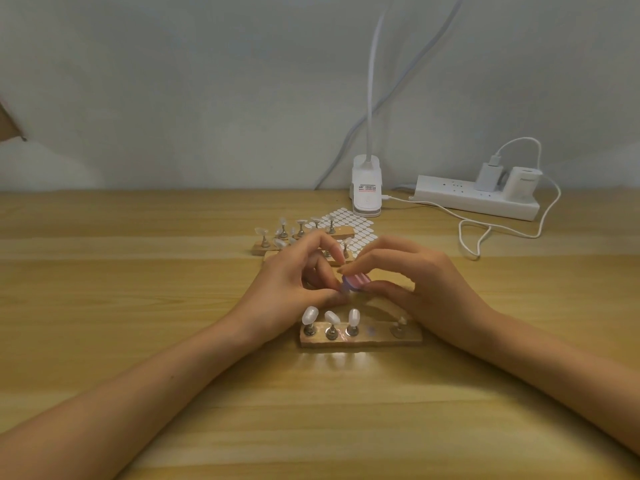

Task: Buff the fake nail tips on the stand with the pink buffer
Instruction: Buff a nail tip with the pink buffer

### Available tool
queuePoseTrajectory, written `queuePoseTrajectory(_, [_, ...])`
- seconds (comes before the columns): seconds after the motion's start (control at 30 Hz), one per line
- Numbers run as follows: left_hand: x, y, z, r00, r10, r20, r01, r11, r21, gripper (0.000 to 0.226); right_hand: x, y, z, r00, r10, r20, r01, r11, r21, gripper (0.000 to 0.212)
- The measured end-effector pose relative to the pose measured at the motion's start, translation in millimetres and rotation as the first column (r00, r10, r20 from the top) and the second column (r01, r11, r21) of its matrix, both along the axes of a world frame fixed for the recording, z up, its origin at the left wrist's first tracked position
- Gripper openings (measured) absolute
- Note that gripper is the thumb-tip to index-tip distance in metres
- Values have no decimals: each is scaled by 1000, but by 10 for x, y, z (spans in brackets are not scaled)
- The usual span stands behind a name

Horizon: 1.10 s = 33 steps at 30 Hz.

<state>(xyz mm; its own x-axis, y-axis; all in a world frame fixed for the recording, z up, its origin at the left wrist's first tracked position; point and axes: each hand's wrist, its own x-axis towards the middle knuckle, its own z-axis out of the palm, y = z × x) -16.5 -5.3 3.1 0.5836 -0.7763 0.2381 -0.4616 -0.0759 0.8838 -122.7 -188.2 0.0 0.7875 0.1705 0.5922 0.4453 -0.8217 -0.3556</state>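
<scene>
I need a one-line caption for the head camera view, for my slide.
Right hand grips a pink buffer, left hand curled beside it, behind a stand holding three fake nail tips.

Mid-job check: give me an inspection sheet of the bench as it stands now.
Surface: wooden table.
Job's things: near stand carries three nail tips at its left end; pink buffer held just behind it.
Clutter: two more stands with pegs and a sheet of white tabs, farther back.
Hands: right hand pinches the pink buffer; left hand curled at its end, hold unclear.
Cables: white cable loops on the table by the power strip; a short one reaches the clip lamp.
Surroundings: plain pale wall.
</scene>
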Motion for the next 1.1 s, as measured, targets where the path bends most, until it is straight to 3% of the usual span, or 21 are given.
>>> queuePoseTrajectory(0.8, [3, 2, -8, 1000, -5, 7, 5, 1000, 1, 35, 0, 26, -5, 999, 50, -12, -50, 998, -33, 17])
queuePoseTrajectory(1.1, [11, 6, -17, 1000, -6, 5, 6, 1000, 3, 35, 8, 8, -3, 999, -10, -32, 10, 1000, 12, 17])
